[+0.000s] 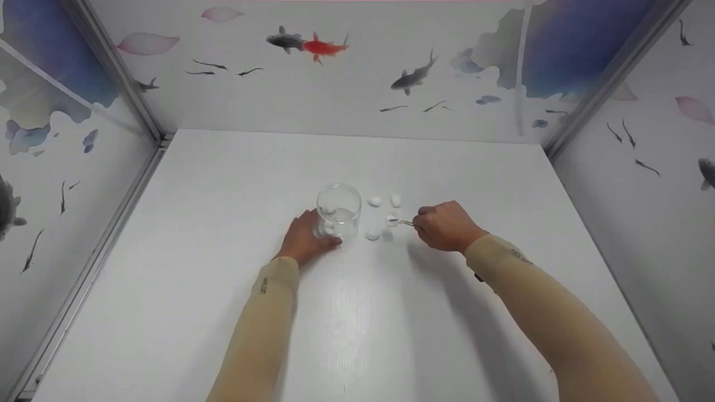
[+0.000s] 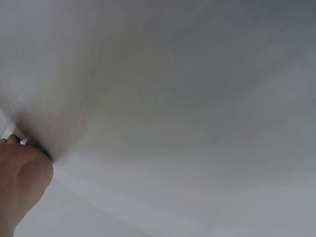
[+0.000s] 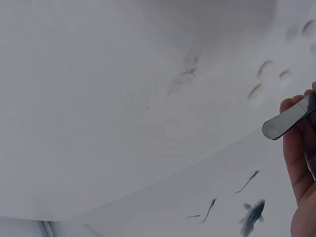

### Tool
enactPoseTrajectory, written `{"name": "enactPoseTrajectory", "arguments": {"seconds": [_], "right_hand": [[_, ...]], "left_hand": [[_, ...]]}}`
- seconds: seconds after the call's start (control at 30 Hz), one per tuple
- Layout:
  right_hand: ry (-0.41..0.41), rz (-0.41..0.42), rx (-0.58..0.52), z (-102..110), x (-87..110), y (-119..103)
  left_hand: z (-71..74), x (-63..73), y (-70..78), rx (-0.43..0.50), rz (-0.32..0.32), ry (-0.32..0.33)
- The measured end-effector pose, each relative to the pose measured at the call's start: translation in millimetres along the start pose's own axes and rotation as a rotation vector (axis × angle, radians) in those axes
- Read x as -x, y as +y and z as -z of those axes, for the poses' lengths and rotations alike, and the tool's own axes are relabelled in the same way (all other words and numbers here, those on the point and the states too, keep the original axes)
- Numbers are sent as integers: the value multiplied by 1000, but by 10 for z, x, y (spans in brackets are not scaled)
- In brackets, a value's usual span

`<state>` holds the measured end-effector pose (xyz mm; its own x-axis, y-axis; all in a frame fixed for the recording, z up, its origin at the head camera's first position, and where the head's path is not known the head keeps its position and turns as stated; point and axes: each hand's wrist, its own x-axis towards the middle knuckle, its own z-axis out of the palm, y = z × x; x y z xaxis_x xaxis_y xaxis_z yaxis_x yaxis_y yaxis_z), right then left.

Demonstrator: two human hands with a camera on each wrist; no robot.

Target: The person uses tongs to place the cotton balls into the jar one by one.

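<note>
A pale white counter [image 1: 167, 290] fills the floor of this boxed-in space, with white walls [image 1: 335, 106] on the left, far and right sides, painted with dark fish, a red one [image 1: 325, 48] at the far side, and blue washes. Onto it come two arms in beige sleeves [image 1: 254, 329]. The left hand [image 1: 304, 237] is curled around the left and near sides of the clear glass jar [image 1: 354, 211], white lumps [image 1: 329, 228] visible inside. To the right, the right hand [image 1: 447, 226] is closed in a pinch on silver tweezers [image 1: 405, 223], their tips pointing left, right at a white ball [image 1: 392, 220]! Three more balls [image 1: 375, 201] lie nearby, between jar and right hand: two farther off, one nearer.
</note>
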<state>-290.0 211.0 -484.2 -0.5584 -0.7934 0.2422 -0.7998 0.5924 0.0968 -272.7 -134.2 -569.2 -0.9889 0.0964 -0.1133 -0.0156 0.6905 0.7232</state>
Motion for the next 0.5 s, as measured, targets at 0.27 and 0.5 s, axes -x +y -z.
{"name": "enactPoseTrajectory", "arguments": {"seconds": [0.27, 0.5], "right_hand": [[10, 7, 20, 123, -168, 11], [11, 14, 30, 234, -343, -9]], "left_hand": [[0, -9, -7, -9, -5, 3], [-4, -19, -28, 3, 5, 3]]}}
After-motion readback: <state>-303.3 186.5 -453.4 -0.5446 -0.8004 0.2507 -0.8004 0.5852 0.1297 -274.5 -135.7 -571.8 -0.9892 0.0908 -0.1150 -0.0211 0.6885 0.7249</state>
